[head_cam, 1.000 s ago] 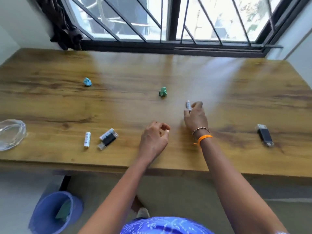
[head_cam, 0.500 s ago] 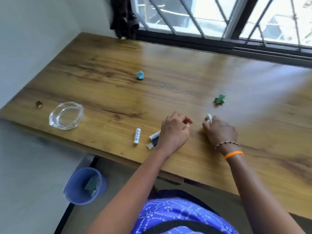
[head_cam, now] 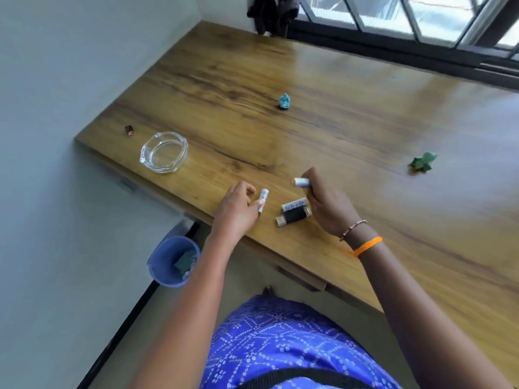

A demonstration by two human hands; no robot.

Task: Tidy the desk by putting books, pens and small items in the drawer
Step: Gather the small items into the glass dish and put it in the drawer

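Head view: a person is leaning over a wooden bench (head_cam: 351, 113), collecting small items for the drawer. The right hand (head_cam: 327, 204) is gripping a small white cylinder (head_cam: 301, 181), freeing the left hand (head_cam: 236, 210), whose fingertips are pinching a second white cylinder (head_cam: 263, 198) lying beside a black USB stick (head_cam: 293, 216).

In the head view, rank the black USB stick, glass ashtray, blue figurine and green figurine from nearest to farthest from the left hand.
From the left hand:
1. Black USB stick, just to its right.
2. Glass ashtray, up and to its left, near the desk corner.
3. Blue figurine, farther back mid-desk.
4. Green figurine, far right, beyond the right hand.
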